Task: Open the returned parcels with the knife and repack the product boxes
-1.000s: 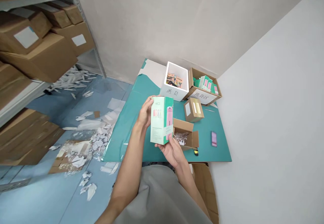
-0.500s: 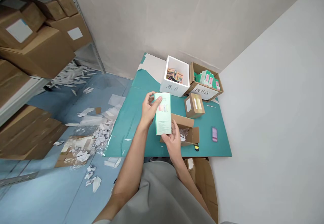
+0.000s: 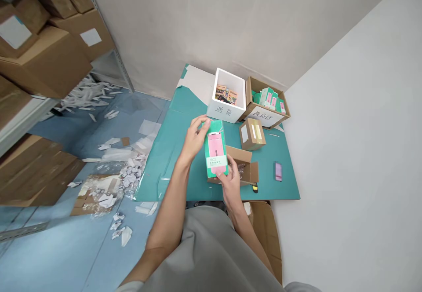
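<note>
A green product box [image 3: 216,149] with a pink device printed on its face is held upright between my hands above the table. My left hand [image 3: 195,138] grips its upper left corner. Lower down, my right hand [image 3: 231,180] is closed around the bottom right edge. Just behind it on the table sits an open cardboard box [image 3: 242,155], partly hidden by the product box and my right hand, with clear crumpled wrapping inside. A small taped carton [image 3: 252,134] stands farther back.
On the green table [image 3: 178,138] stand a white foam box [image 3: 225,111] holding small packages and a cardboard bin [image 3: 263,115] of green boxes. A phone [image 3: 278,171] and a yellow-black cutter [image 3: 255,188] lie right. Shelves with cartons [image 3: 49,59] and paper scraps [image 3: 132,173] are left.
The product box has been turned from its pale text side to the green face with the pink picture. Both hands still hold it, and the view has shifted slightly.
</note>
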`<state>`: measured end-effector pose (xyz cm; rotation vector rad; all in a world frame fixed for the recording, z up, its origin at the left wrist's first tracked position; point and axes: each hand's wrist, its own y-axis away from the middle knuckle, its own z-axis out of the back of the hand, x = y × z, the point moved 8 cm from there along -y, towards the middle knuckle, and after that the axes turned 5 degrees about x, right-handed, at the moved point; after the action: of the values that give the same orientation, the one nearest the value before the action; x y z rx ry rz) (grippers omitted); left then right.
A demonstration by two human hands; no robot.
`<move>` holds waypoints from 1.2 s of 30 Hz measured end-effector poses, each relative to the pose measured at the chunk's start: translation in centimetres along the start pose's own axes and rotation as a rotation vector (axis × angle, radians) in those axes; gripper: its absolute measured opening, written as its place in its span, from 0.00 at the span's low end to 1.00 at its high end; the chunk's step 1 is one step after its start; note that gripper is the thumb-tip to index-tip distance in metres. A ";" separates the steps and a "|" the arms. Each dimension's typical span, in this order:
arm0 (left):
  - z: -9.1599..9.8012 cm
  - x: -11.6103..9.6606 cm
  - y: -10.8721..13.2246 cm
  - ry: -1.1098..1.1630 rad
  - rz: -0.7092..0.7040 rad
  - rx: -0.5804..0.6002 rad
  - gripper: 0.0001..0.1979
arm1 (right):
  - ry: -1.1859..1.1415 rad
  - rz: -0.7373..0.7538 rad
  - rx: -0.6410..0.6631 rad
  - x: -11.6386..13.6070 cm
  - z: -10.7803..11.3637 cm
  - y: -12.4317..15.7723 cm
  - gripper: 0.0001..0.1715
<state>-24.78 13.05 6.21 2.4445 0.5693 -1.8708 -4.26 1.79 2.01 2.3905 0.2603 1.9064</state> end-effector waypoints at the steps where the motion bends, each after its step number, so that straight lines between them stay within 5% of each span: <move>1: 0.1 0.6 -0.2 0.059 0.042 0.016 0.21 | -0.059 -0.050 0.045 -0.2 -0.3 0.2 0.46; 8: -0.2 3.6 0.1 0.443 0.242 0.152 0.22 | -0.298 -0.184 0.130 -1.7 -0.3 0.5 0.29; 13: 0.1 5.4 0.5 0.536 0.317 0.109 0.28 | -0.367 -0.262 0.111 -2.4 0.7 -0.1 0.21; 18: 0.3 5.5 0.2 0.461 0.286 0.104 0.29 | -0.238 -0.156 0.142 -0.9 -0.2 0.3 0.35; 23: -0.1 3.5 0.2 0.316 0.225 0.128 0.21 | 0.027 0.018 0.000 0.4 0.2 0.6 0.60; 30: -0.9 1.7 -0.1 0.076 0.149 0.168 0.24 | -0.059 -0.053 -0.006 -0.9 1.7 -0.4 0.41; 36: -0.8 3.4 -0.4 0.328 0.235 0.138 0.20 | -0.403 -0.349 0.034 -3.9 2.3 -0.2 0.18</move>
<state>-23.43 14.56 3.30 2.7845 0.1466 -1.4807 -2.91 1.43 -2.31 2.4774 0.6314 1.2562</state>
